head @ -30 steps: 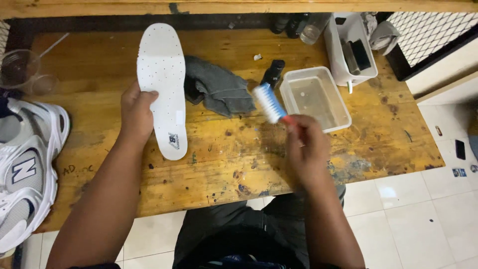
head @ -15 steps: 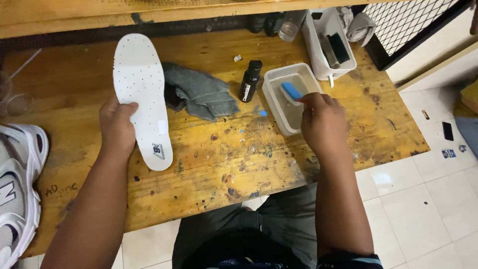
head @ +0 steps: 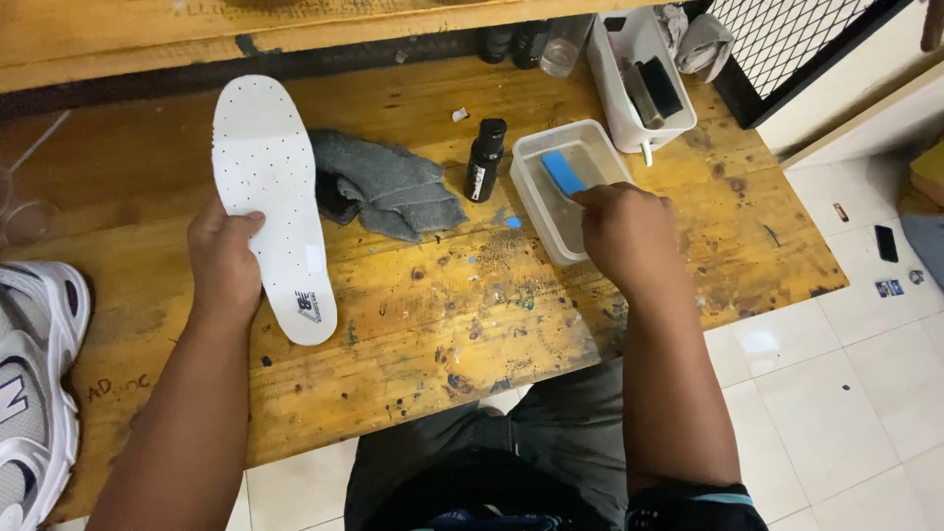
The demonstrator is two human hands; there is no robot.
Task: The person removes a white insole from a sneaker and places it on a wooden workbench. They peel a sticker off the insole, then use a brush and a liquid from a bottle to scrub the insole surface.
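My left hand (head: 226,264) grips a white perforated insole (head: 272,197) by its left edge, and the insole lies flat on the wooden workbench (head: 423,324). My right hand (head: 618,228) holds a blue brush (head: 563,173) whose head dips into a clear rectangular plastic tub (head: 551,211) of water. A small black bottle (head: 484,161) stands just left of the tub. A crumpled grey cloth (head: 391,187) lies between the insole and the bottle.
A white and grey sneaker (head: 34,393) rests at the bench's left edge. A white caddy (head: 639,93) with brushes and a cloth stands at the back right, beside dark bottles and a clear cup (head: 562,44). White tiled floor lies below right.
My right hand carried the blue brush from above the bench down into the water tub. The left hand kept its hold on the insole. The view shifted left.
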